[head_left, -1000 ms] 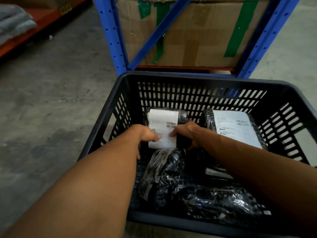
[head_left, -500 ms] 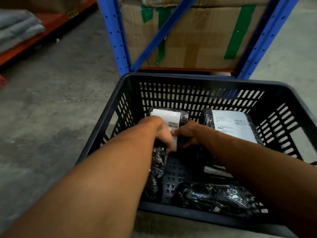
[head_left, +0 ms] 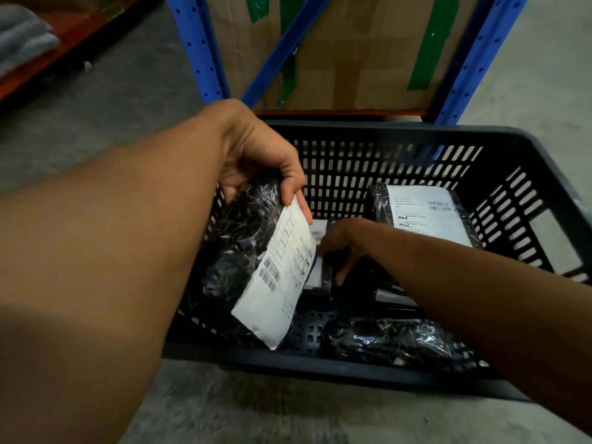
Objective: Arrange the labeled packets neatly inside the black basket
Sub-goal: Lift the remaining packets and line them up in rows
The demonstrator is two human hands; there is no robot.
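Over the black basket (head_left: 544, 149), left grip (head_left: 256, 161) clasps a labeled packet (head_left: 253, 261) — right grip (head_left: 342, 245) unclear.

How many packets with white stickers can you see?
3. One is lifted in the left hand: the held packet. One small packet sits under the right hand. One back packet leans at the basket's far right. More stickers may be hidden.

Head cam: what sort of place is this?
Likely a warehouse or packing area: blue steel racking holding a taped cardboard carton, bare concrete floor, and barcode-labelled packets in a black basket.
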